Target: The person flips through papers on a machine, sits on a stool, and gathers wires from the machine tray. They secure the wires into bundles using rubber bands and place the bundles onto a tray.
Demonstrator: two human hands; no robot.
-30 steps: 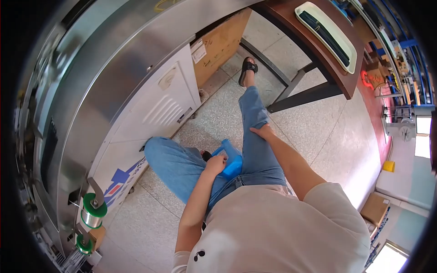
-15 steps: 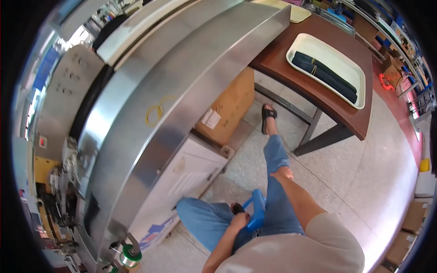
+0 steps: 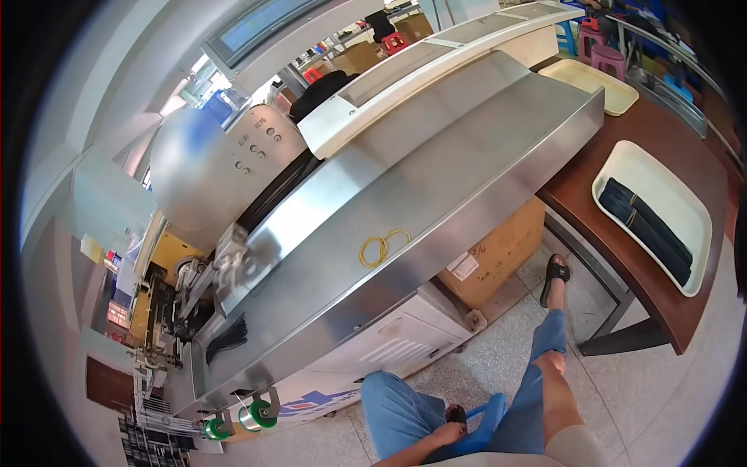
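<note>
My left hand rests low between my legs, beside the blue plastic stool; its fingers are too small and partly hidden to tell their shape. On my other leg, near the knee, lies my right hand, seen only in part, with no object visible in it. A long metal trough runs across the view, holding a loop of yellow cord and, at its lower left end, a bundle of dark strands.
On the brown table at right, a cream tray holds dark bundles; another tray lies behind. Machinery stands left, green-ended wire spools hang below the trough, and a cardboard box sits underneath.
The view has swung up and left, showing more of the trough and machine. My legs and hands now appear lower and farther right, with both hands still resting in about the same places.
</note>
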